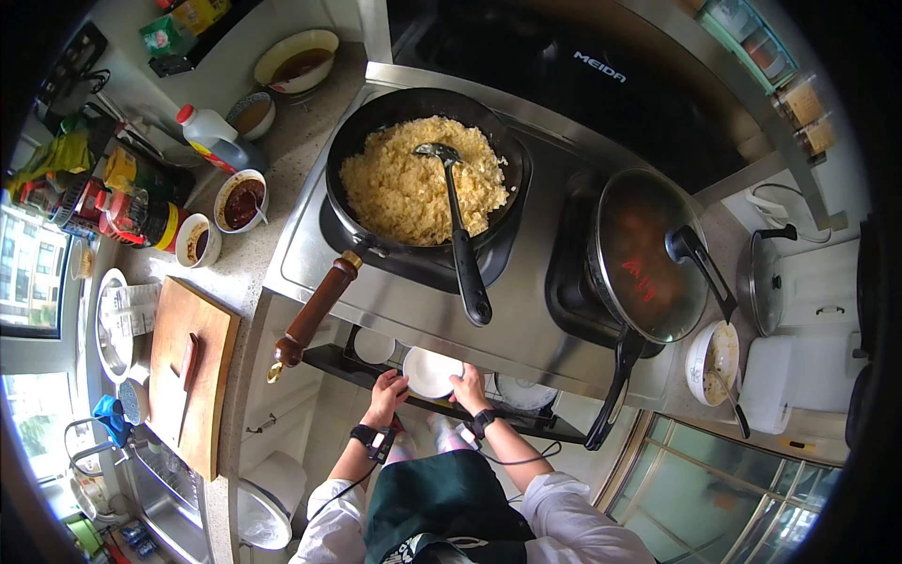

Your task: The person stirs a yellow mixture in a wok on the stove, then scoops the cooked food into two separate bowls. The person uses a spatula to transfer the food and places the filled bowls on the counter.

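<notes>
A small white bowl [431,372] is between my two hands, over the pulled-out dish drawer [356,376] below the cooktop. My right hand [471,390] grips its right rim, thumb over the edge. At the left rim are the curled fingers of my left hand [387,396], which also holds it. Other white dishes lie in the drawer, including a plate [525,393] at the right. Above, a wok [345,211] with a wooden handle holds fried rice [416,183]. A black-handled ladle [465,261] rests in the rice.
The wok's wooden handle [317,303] and the lidded pan's handle [613,395] jut past the cooktop's front. A knife [187,374] lies on the cutting board [211,402]. Sauce bowls [242,201] stand at left; a bowl with a spoon [712,363] stands at right.
</notes>
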A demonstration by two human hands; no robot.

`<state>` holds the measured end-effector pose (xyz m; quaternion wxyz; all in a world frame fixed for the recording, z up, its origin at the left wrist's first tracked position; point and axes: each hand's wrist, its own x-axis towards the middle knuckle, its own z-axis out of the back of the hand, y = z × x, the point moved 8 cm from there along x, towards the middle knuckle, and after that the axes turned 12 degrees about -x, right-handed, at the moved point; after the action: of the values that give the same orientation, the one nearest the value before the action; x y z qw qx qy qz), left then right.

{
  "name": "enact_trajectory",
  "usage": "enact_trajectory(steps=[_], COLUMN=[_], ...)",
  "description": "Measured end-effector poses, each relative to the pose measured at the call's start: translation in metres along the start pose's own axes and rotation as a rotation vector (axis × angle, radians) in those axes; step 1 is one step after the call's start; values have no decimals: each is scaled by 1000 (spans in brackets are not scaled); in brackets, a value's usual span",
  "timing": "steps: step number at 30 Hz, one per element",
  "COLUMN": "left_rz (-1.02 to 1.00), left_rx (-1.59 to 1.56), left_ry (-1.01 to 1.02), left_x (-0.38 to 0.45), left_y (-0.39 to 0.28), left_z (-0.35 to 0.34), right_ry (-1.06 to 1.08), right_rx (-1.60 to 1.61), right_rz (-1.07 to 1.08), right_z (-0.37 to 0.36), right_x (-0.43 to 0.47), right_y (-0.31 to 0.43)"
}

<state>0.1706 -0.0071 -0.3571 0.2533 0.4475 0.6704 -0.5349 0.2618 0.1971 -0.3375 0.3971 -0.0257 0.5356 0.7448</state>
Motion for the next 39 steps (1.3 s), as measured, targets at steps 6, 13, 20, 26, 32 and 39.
enact_trajectory(steps=[6, 13, 20, 26, 32, 39], left_rz=[36, -30, -258, 72, 128, 184], left_rx=[-60, -108, 117, 174, 33, 126], left_ry=[307, 272, 290, 170, 180, 140], left_x=[-68, -136, -106, -70, -65, -78], left_y=[-32, -63, -70, -60, -23, -17], left_z=[-38, 6, 37, 0, 36, 42], right_ry=[161, 238, 273, 42, -90, -118], right_rx=[99, 14, 79, -55, -225, -425], right_rz=[-111, 5, -102, -104, -157, -211], right_z=[0, -31, -52, -29, -25, -36], right_x=[-58, -92, -100, -36, 4, 13], right_y=[64, 116, 126, 40, -8, -45])
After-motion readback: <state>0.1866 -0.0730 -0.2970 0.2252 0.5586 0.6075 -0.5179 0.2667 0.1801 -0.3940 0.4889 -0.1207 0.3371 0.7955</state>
